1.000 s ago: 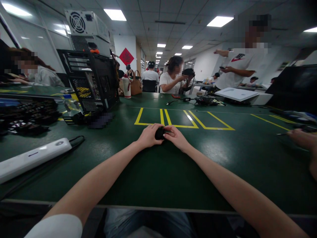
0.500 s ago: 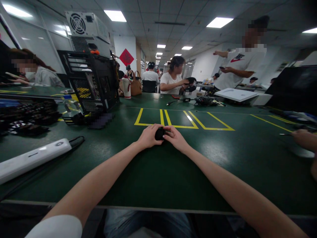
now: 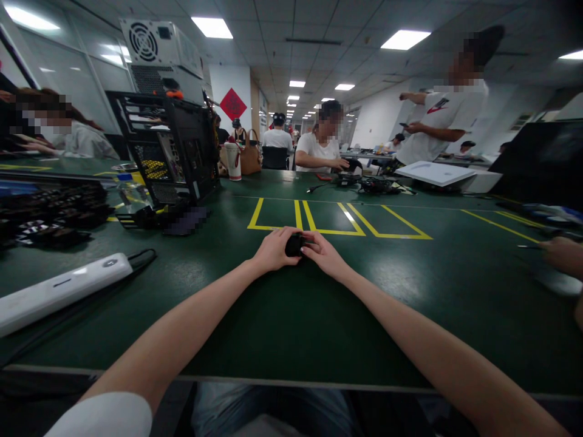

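A small black object (image 3: 294, 245) is held between my two hands, low over the green table (image 3: 291, 328) in the middle of the view. My left hand (image 3: 276, 250) curls round its left side, thumb below and fingers above. From the right, the fingertips of my right hand (image 3: 322, 254) press against its edge. What the object is cannot be made out. Yellow tape outlines (image 3: 334, 232) lie on the table just beyond my hands.
At the left stand an open black computer case (image 3: 182, 145), a clear bottle (image 3: 132, 193) and a white power strip (image 3: 68, 288) with its cable. Black cables (image 3: 373, 185) lie at the far edge. Another person's hand (image 3: 562, 255) is at the right edge.
My hands and the black object have barely moved. Across the table, the seated person's head has turned and the dark item there is lower.
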Available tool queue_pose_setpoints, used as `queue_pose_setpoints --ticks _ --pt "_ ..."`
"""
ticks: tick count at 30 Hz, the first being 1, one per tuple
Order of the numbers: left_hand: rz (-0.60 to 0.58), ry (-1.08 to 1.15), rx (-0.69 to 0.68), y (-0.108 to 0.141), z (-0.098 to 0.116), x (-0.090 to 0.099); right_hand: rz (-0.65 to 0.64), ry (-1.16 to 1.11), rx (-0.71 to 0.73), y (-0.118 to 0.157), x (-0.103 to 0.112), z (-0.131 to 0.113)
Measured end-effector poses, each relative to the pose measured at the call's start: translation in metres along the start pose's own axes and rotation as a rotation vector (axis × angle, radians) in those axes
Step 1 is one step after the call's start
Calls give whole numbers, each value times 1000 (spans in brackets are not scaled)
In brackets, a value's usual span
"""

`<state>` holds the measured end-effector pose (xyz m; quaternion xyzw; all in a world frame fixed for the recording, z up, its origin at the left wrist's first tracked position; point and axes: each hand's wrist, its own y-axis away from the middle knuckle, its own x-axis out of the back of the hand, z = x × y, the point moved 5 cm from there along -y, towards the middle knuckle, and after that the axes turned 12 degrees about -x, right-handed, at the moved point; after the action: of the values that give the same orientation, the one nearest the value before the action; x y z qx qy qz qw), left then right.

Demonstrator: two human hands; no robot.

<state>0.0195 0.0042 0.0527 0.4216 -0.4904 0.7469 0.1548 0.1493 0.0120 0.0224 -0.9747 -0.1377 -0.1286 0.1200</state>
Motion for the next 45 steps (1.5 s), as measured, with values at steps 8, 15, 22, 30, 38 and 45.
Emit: queue_pose_setpoints --ticks 8,15,22,30,38,45 --pt "12 -14 2 1 -4 -4 -2 -56 -1 0 -1 0" --pt "6 -5 4 0 -1 -1 -19 -33 22 -2 0 0" --pt "2 -9 12 1 -2 -1 -24 -87 -19 1 -1 0" --pt "-12 18 26 0 0 0 -9 -34 -37 0 0 -1" --pt "-3 15 14 -1 0 0 1 -44 24 4 -3 -6" --pt "-10 1 22 -1 -2 -2 32 69 53 8 -3 -8"
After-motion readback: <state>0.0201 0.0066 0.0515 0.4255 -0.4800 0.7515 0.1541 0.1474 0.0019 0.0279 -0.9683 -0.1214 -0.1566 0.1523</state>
